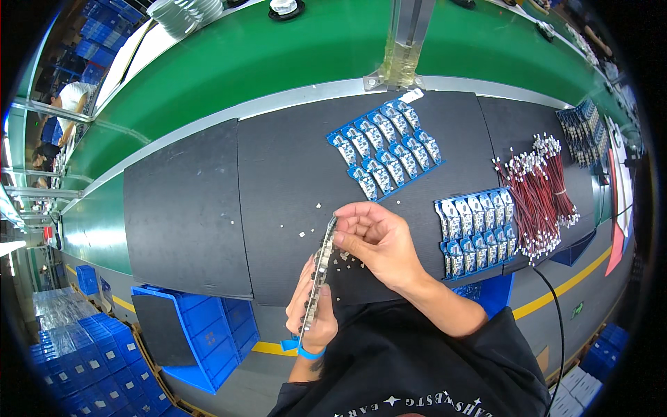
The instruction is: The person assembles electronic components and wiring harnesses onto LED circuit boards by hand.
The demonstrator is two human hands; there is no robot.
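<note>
A panel of circuit boards (320,271) is held up on edge over the black mat, so I see mostly its thin side. My left hand (319,326), with a blue band at the wrist, is closed around its lower part. At the top end, the thumb and fingers of my right hand (382,243) pinch the panel; whether a small piece is also between them I cannot make out. Small white pieces (302,234) lie scattered on the mat around both hands. Beyond my hands lies a blue panel of circuit boards (385,149), and another blue panel (476,233) rests to the right.
Bundles of dark red wires with white connectors (538,201) lie at the right, near a stack of panels (583,132). The black mat (187,208) covers the green bench. A metal post (406,42) stands at the back. Blue crates (201,333) sit below the front edge.
</note>
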